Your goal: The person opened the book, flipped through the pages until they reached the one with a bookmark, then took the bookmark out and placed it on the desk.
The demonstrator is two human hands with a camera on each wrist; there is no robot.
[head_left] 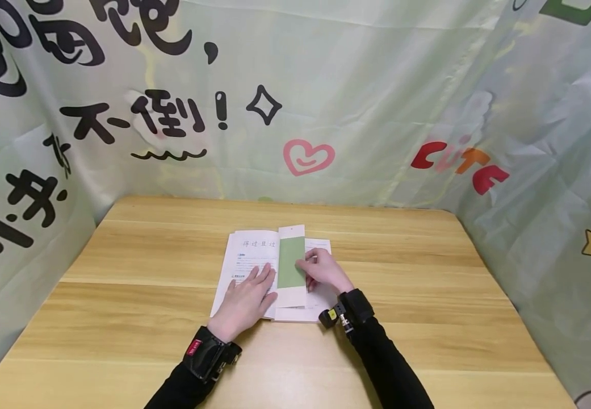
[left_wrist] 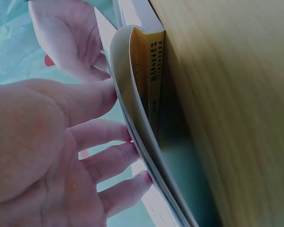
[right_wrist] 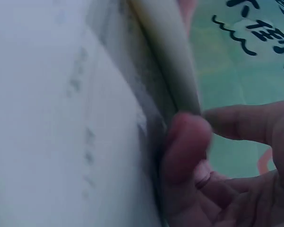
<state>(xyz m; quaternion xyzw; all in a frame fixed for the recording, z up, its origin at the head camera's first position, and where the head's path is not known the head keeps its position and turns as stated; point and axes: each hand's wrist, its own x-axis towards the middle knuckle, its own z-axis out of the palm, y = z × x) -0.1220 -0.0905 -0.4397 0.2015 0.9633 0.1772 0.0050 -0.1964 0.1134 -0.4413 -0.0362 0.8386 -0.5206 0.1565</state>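
An open book [head_left: 256, 253] with printed pages lies on the wooden table. Flat on its left page rests my left hand [head_left: 246, 300], fingers spread and fairly straight. A long green-and-white bookmark [head_left: 291, 261] stands over the middle and inner right page. My right hand [head_left: 327, 271] pinches the right edge of this bookmark between thumb and fingers. From the left wrist, the book's yellow spine lining [left_wrist: 155, 71] shows beneath curved pages, with the left fingertips on the page. The right wrist view is blurred; thumb and finger [right_wrist: 187, 142] meet at a pale edge.
The wooden table [head_left: 402, 250] extends around the book on all sides. Behind it and at both sides hangs a pale green printed cloth [head_left: 367, 113], with dark lettering, a pink heart and a star. Each wrist wears a black strapped camera.
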